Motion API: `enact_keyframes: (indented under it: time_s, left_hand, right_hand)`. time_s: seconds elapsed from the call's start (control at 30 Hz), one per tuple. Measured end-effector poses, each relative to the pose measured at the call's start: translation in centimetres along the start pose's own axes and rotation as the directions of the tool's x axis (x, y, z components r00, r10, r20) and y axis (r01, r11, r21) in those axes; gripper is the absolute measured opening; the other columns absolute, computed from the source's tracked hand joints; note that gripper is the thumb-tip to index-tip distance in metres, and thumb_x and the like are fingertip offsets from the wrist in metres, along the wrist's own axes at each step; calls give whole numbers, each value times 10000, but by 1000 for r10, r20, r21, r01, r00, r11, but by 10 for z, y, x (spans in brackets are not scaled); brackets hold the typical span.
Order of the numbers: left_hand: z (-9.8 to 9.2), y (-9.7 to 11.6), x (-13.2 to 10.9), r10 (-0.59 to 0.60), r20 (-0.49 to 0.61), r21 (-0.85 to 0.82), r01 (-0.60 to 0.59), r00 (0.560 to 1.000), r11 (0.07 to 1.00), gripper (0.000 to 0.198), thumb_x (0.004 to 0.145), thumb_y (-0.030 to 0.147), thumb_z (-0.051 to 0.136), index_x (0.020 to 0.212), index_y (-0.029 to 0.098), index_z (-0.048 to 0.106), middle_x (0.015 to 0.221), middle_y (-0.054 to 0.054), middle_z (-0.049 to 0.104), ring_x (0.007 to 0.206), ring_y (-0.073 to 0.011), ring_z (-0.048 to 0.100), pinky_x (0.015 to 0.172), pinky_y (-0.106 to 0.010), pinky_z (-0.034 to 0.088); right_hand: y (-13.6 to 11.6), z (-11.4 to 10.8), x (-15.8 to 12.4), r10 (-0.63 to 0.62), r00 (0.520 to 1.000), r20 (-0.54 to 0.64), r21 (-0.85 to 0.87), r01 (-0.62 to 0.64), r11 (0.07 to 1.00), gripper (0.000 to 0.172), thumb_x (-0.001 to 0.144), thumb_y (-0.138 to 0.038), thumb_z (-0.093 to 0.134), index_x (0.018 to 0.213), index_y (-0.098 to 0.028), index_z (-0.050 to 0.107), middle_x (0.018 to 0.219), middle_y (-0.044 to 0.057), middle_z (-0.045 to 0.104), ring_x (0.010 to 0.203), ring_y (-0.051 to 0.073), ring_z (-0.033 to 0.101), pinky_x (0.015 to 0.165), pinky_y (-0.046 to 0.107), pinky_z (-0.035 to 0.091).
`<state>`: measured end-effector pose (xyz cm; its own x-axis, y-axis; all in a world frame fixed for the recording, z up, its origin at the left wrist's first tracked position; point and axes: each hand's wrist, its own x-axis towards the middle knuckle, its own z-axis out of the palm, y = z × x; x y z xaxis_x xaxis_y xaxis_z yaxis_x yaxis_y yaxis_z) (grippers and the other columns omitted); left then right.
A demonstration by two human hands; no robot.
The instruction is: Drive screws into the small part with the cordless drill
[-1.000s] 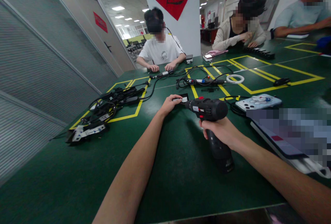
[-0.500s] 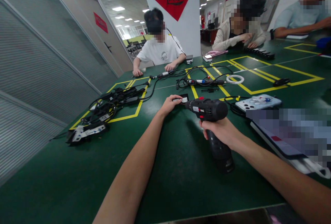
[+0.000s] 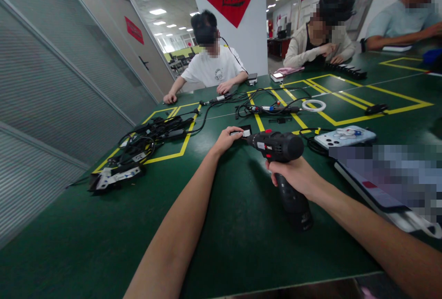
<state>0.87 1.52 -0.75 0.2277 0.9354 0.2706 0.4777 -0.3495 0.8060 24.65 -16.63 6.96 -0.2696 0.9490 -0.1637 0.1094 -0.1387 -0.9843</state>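
Observation:
My right hand (image 3: pixel 290 172) is wrapped round the grip of a black cordless drill (image 3: pixel 276 145) with red details. Its chuck points left, at the fingertips of my left hand (image 3: pixel 228 138). Those fingers are closed on a small white piece (image 3: pixel 246 133) whose kind I cannot make out. Right behind it lies a flat black thing (image 3: pixel 250 128) on the green table, partly hidden by the fingers. Whether the drill's tip touches the white piece is too small to tell.
Tangled black cables (image 3: pixel 155 133) lie left, with a black-and-white strip (image 3: pixel 117 177). More cables and a white ring (image 3: pixel 313 106) are beyond my hands. A phone (image 3: pixel 345 137) and a blurred-out device (image 3: pixel 380 175) lie right. A person in white (image 3: pixel 216 66) sits opposite; two others sit right.
My hands and the drill hold still. Across the table, the person in white has moved one hand out towards the left edge.

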Motion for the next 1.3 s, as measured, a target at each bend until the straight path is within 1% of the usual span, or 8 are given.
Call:
enact_keyframes:
  time_s: [0.2,0.4,0.57,0.77,1.07,1.3]
  left_hand:
    - [0,0,0,6,1,0,-6,1000,1000,306,737,409,621,961,215,699,1039,-50,657,1025,-222,566,960,-361,409]
    - [0,1,-1,-12,1,-4,12,1000,1000,316,737,414,617,970,217,695,1051,-48,655,1030,-219,563,957,-353,413]
    - [-1,3,-1,0,1,11,0,1000,1000,310,742,419,615,964,218,695,1062,-47,647,1052,-221,555,983,-356,395]
    - [0,7,-3,-33,-4,11,33,999,999,308,739,403,613,967,213,696,1074,-51,652,1052,-226,557,982,-364,400]
    - [0,5,-2,5,0,7,-5,1000,1000,308,741,404,614,961,206,697,1059,-54,652,1046,-223,562,995,-367,391]
    - [0,4,-2,-4,-3,7,4,1000,1000,313,743,403,611,971,206,694,1069,-52,652,1052,-221,559,982,-359,400]
  right_hand:
    - [2,0,0,4,1000,-6,9,-3,1000,61,694,-201,581,741,-165,593,526,-5,581,471,137,550,475,248,403]
    - [2,1,1,6,1000,-12,20,-6,1000,31,687,-193,580,702,-165,579,532,-4,579,468,132,550,477,247,403]
    - [0,0,0,4,1000,-2,5,-4,1000,57,687,-199,582,724,-158,599,519,4,584,461,131,543,477,248,398]
    - [1,-1,-1,11,1000,-9,9,-11,1000,86,683,-206,583,746,-155,610,530,11,596,471,138,553,480,253,400]
    - [4,-1,2,-10,1000,3,11,10,1000,83,682,-200,580,744,-155,609,566,10,603,480,134,554,483,253,402]
    - [2,-1,0,20,1000,-5,9,-20,1000,79,677,-207,583,733,-156,608,545,8,597,481,137,552,488,252,406]
